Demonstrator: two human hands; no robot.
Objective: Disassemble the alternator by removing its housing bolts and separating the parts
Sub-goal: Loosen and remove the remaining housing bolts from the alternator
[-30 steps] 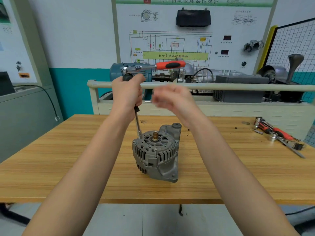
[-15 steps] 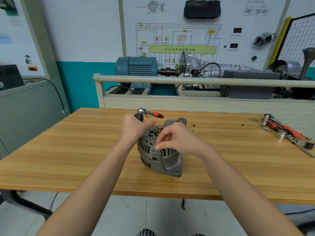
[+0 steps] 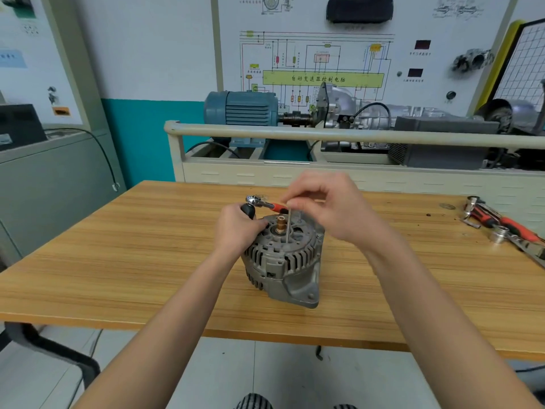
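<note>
- The white wall panel (image 3: 339, 54) behind the table carries a wiring diagram, and the yellow-green bar (image 3: 323, 78) across it reads "自动变速器控制电脑" in black characters.
- Small captions stand under the 2 dark display windows (image 3: 422, 44) on the right of that panel; they are too blurred to read.
- Small labels are scattered through the diagram's coloured lines; they are too small to make out.
- The blue note (image 3: 11, 58) on the left-hand wall board bears characters that cannot be read.
- No lettering is legible on the alternator (image 3: 283, 261) or the tools.
</note>
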